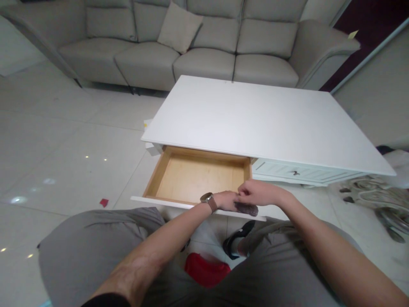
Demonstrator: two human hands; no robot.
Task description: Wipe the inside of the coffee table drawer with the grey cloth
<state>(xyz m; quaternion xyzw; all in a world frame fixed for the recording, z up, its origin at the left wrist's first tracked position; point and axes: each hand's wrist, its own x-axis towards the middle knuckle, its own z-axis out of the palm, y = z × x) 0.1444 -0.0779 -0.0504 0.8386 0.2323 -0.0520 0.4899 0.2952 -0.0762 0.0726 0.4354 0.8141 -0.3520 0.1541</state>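
Note:
A coffee table's wooden drawer (198,172) is pulled out in front of me, and its inside is bare. At the right end of the drawer's front edge, both my hands meet around a dark grey cloth (247,209). My left hand (226,200), with a brown-strapped watch (208,200) on its wrist, lies along the white drawer front and closes on the cloth. Its fingertips are partly hidden. Over the drawer's right corner, my right hand (254,192) has its fingers curled in a pinch at the cloth, touching the left hand.
The white coffee table (255,119) has a second drawer (295,172), shut, on the right. Behind it stands a grey sofa (204,64) with a cushion (180,27). Between my feet is a red object (206,269); a red scrap (104,202) lies on the tiles.

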